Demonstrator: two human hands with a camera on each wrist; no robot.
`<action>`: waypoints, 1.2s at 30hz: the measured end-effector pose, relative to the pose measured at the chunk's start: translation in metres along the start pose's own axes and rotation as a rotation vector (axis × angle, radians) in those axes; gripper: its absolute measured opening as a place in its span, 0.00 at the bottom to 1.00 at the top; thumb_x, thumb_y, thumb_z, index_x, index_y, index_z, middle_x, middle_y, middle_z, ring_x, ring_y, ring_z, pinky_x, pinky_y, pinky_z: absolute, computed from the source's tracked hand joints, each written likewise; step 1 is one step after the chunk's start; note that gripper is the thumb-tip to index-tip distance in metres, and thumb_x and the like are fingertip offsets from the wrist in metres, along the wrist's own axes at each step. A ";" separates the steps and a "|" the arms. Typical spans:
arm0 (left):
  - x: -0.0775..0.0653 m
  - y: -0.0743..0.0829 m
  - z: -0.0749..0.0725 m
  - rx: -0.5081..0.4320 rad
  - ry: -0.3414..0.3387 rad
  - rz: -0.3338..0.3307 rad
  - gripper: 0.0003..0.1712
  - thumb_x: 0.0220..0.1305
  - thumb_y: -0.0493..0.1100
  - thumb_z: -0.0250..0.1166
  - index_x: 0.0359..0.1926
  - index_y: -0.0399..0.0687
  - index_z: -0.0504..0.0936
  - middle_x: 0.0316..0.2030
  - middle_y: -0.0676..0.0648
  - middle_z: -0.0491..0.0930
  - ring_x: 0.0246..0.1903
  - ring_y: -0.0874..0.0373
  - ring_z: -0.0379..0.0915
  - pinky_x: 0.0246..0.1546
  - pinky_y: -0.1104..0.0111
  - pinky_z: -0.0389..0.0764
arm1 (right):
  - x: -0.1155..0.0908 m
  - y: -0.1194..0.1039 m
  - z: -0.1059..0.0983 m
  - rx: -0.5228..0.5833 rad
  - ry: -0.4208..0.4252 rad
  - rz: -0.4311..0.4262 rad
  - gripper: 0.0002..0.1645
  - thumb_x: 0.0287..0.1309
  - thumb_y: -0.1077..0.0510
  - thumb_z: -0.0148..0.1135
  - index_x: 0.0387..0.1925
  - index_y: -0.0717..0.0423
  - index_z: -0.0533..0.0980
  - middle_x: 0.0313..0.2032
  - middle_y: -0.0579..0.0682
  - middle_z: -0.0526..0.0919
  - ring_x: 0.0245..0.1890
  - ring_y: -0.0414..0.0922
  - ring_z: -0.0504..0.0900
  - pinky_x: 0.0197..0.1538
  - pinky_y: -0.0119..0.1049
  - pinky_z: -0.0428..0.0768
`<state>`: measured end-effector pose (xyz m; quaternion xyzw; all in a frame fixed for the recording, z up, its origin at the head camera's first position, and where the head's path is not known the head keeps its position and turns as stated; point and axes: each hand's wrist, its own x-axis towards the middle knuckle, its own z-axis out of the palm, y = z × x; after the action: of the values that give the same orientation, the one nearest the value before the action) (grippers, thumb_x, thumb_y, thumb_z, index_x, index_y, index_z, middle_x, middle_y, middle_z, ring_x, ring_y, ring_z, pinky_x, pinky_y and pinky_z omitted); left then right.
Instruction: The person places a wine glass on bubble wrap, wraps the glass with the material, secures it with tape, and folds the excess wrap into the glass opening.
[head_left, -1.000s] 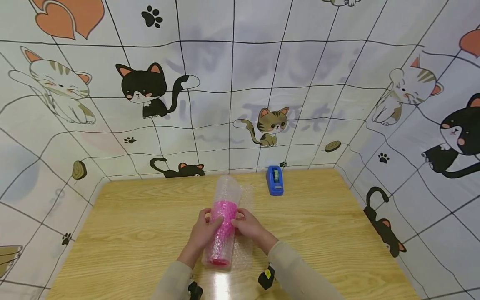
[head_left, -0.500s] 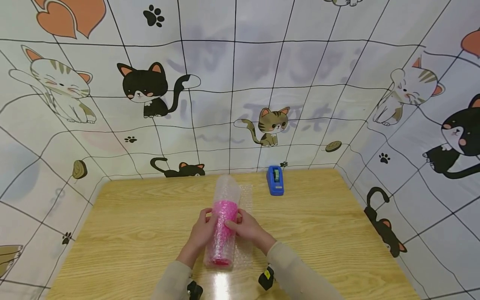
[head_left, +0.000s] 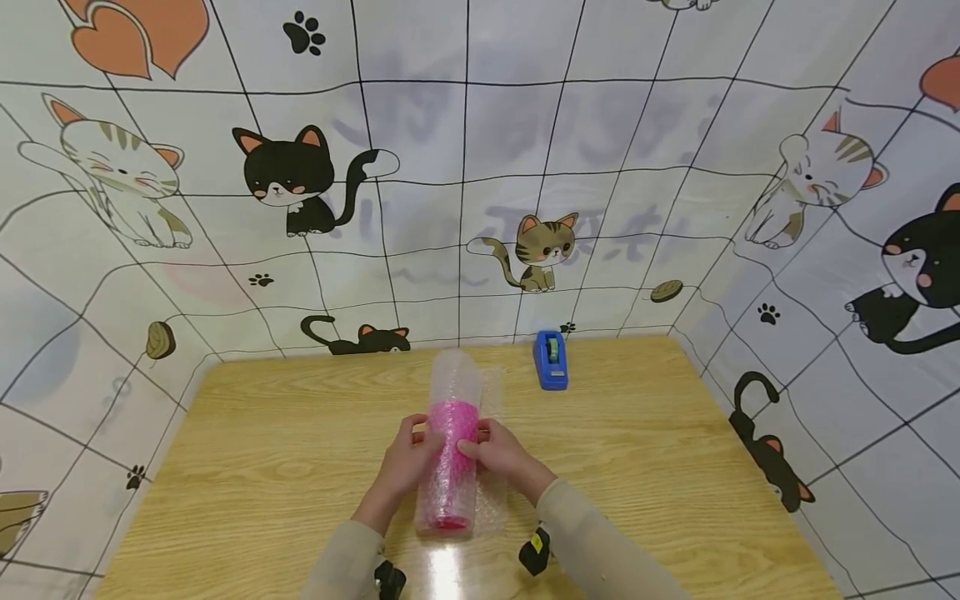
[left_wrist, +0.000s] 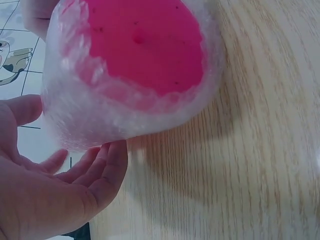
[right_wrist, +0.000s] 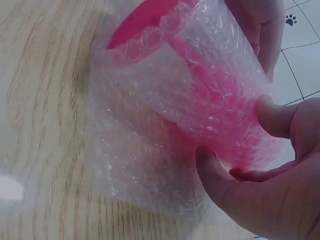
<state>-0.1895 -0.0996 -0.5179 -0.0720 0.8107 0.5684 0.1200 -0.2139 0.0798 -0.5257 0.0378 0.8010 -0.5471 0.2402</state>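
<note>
A pink cylinder (head_left: 454, 421) lies lengthwise on the wooden table, rolled up in clear bubble wrap (head_left: 455, 375). Its round pink end (left_wrist: 150, 45) faces the person. Along the right side a loose flap of wrap (right_wrist: 140, 155) lies flat on the tabletop. My left hand (head_left: 405, 460) holds the roll's left side, thumb on top and fingers curled under its edge. From the right, my right hand (head_left: 504, 457) grips the roll at mid-length, thumb against the wrapped side and fingertips low by the flap.
A blue tape dispenser (head_left: 551, 360) stands near the table's back edge, right of the roll. A white cloth with cat drawings (head_left: 420, 208) encloses the wooden table (head_left: 285, 458) at the back and sides. Black wrist devices (head_left: 535, 552) sit below both sleeves.
The wrapped cylinder has rolled slightly to the right over the loose flap, so less of the flap shows. Both hands stay at its sides, with thumbs shifting a little.
</note>
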 end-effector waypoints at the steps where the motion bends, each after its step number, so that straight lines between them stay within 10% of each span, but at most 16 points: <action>1: 0.000 0.000 0.000 0.005 -0.001 -0.007 0.36 0.66 0.54 0.60 0.67 0.40 0.61 0.59 0.31 0.72 0.56 0.39 0.74 0.51 0.51 0.80 | 0.000 0.000 0.000 -0.001 0.000 0.000 0.39 0.62 0.46 0.63 0.66 0.64 0.63 0.57 0.60 0.76 0.54 0.52 0.78 0.59 0.50 0.79; 19: 0.003 -0.003 0.011 0.046 0.042 0.075 0.41 0.66 0.53 0.61 0.66 0.25 0.61 0.58 0.28 0.73 0.56 0.36 0.73 0.56 0.48 0.78 | -0.002 0.000 -0.016 -0.029 -0.150 -0.042 0.44 0.63 0.40 0.60 0.69 0.63 0.60 0.62 0.61 0.72 0.61 0.56 0.75 0.63 0.54 0.75; 36: 0.005 -0.005 0.012 0.059 0.060 0.100 0.34 0.69 0.48 0.55 0.66 0.26 0.63 0.58 0.28 0.70 0.56 0.38 0.72 0.57 0.49 0.76 | -0.001 0.000 -0.019 -0.058 -0.096 -0.049 0.46 0.57 0.39 0.66 0.67 0.62 0.62 0.57 0.59 0.77 0.52 0.51 0.80 0.57 0.50 0.80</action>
<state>-0.1915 -0.0895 -0.5278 -0.0449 0.8329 0.5472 0.0693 -0.2197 0.0964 -0.5200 -0.0152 0.8048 -0.5304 0.2660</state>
